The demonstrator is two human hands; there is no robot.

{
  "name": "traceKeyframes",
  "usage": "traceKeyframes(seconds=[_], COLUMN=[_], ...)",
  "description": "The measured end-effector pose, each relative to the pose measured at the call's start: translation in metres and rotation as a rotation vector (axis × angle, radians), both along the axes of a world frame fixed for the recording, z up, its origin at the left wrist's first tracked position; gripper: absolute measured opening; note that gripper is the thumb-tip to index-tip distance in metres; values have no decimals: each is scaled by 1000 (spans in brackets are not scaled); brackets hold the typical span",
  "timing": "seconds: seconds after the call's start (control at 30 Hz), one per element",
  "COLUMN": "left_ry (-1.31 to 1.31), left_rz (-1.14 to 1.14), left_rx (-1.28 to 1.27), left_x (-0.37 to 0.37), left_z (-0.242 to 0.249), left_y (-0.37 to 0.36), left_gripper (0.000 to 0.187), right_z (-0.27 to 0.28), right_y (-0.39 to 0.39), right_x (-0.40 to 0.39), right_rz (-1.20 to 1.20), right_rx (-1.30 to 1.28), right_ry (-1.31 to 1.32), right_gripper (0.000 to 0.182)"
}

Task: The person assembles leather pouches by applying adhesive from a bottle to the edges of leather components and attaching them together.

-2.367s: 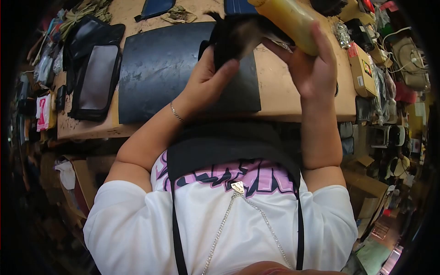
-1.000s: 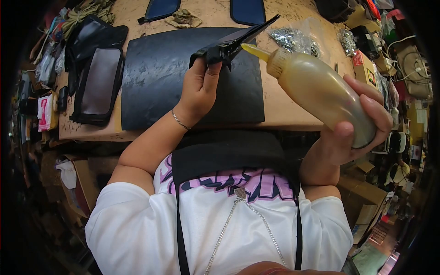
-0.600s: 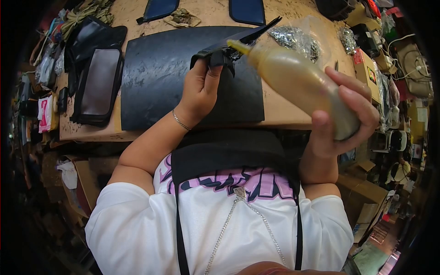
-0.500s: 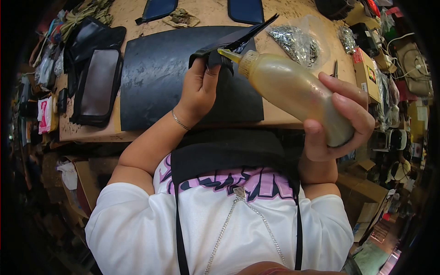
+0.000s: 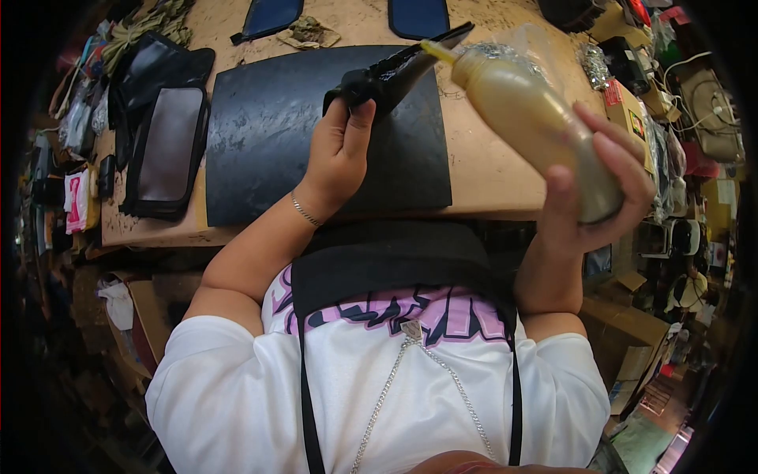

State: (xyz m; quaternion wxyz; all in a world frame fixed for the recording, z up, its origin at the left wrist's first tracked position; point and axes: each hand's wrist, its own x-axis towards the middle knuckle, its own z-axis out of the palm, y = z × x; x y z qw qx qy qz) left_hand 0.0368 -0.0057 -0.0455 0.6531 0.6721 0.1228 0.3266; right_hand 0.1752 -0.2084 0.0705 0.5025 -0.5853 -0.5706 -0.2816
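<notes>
My left hand [image 5: 341,154] pinches a folded black piece [image 5: 399,73] above the black mat [image 5: 268,142]. The piece's far end points up and right, and a glossy wet-looking strip shows along it. In my right hand [image 5: 604,182] is a translucent squeeze bottle [image 5: 525,114] with yellowish contents, my fingers wrapped round its base. The bottle leans up and left, its yellow nozzle near the far end of the black piece; whether the two touch is hard to tell.
Black pouches [image 5: 167,150] lie left of the mat. Two dark blue panels [image 5: 418,16] and a crumpled scrap [image 5: 308,33] are at the back. Behind the bottle is a clear bag of metal parts [image 5: 505,52]. A cardboard box [image 5: 629,118] stands at the right.
The bottle has moved right and its nozzle has shifted from near my left fingers towards the far end of the black piece. The black piece has turned, showing its glossy strip.
</notes>
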Motion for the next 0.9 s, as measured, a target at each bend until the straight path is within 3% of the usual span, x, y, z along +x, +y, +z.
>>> traceKeyframes(seconds=[0.13, 0.23, 0.37, 0.7, 0.8, 0.9], left_ry=[127, 176, 217, 195, 212, 210], left_rz=[-277, -500, -685, -657, -648, -657], left_rx=[-95, -419, -725, -821, -880, -893], left_x=[-3, -15, -17, -16, -18, -17], left_z=[28, 66, 52, 41, 49, 46], left_y=[7, 3, 10, 6, 2, 2], left_gripper=[40, 49, 50, 50, 50, 49], right_z=[10, 17, 20, 5, 3, 1], right_y=[19, 8, 10, 19, 23, 23], right_x=[19, 41, 48, 43, 45, 50], right_rz=[173, 167, 208, 189, 61, 166], right_rx=[356, 204, 7, -153, -134, -76], right_ry=[256, 232, 174, 37, -68, 23], right_gripper=[57, 45, 43, 41, 42, 42])
